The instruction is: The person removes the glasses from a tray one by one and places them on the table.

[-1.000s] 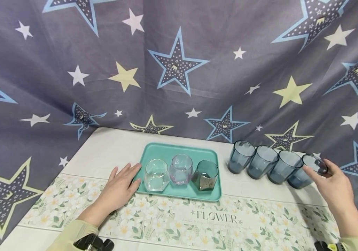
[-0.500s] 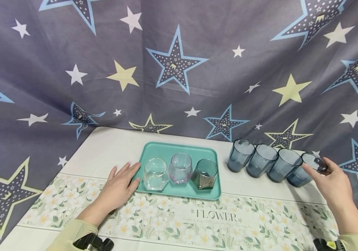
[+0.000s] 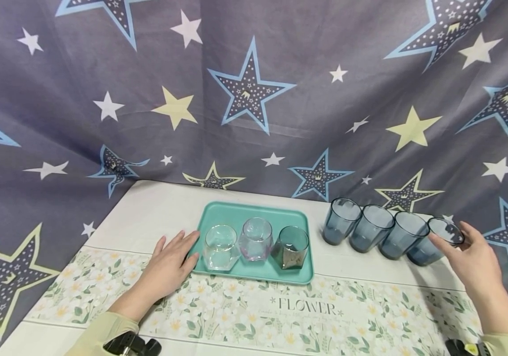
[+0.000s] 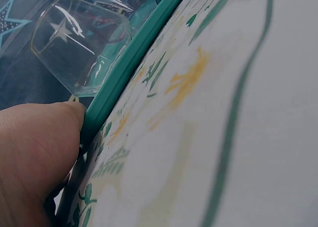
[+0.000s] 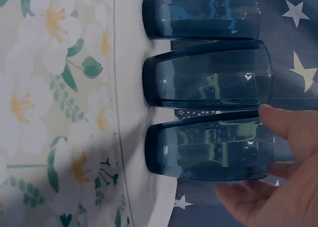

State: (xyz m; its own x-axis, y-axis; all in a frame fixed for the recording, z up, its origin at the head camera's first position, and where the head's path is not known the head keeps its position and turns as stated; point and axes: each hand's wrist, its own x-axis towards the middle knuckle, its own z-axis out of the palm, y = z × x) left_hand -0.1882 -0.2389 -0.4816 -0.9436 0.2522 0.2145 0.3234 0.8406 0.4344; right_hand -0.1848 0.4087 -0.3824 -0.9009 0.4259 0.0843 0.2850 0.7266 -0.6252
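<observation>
On the teal tray (image 3: pixel 254 208) stand three glasses: a clear glass (image 3: pixel 221 249), a pale pink glass (image 3: pixel 256 240) and a dark grey glass (image 3: pixel 293 249). My left hand (image 3: pixel 169 267) rests at the tray's left edge with its fingers extended; its thumb (image 4: pixel 64 113) touches the rim below the clear glass in the left wrist view. To the right, my right hand (image 3: pixel 476 259) holds the last blue tumbler (image 3: pixel 427 250) of a row near its rim. Thumb and fingers lie on opposite sides of that tumbler (image 5: pixel 213 150), which stands upright on the table.
Three more blue tumblers, one of them the nearest neighbour (image 3: pixel 402 237), stand close together left of the held one, along the back of the table. A white cloth with a flower band (image 3: pixel 298 316) covers the table. A grey star-print curtain (image 3: pixel 254 148) hangs right behind.
</observation>
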